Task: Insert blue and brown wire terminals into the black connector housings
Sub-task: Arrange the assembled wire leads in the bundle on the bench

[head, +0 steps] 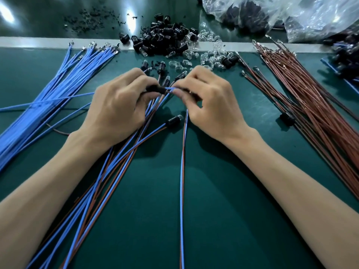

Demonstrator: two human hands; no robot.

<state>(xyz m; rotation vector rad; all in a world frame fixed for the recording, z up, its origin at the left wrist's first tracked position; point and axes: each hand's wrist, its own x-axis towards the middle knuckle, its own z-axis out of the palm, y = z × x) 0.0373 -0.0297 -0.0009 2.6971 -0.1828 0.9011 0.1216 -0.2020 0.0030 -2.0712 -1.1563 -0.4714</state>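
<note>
Forearms [58, 191] cropped; left hand [118, 105] grips black housing [155, 89], right hand [209, 101] pinches blue wire [169, 88], terminal hidden.

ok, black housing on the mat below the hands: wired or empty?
Wired: a blue wire and a brown wire enter the housing's rear; a clear bulb shows at its front.

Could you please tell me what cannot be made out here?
Head view: whether the blue wire is seated in the black housing; the left hand and right hand cover the joint.
Head view: plastic bag contents; glare, cut by the top edge.
Head view: brown wire bundle terminals; too small.
</note>
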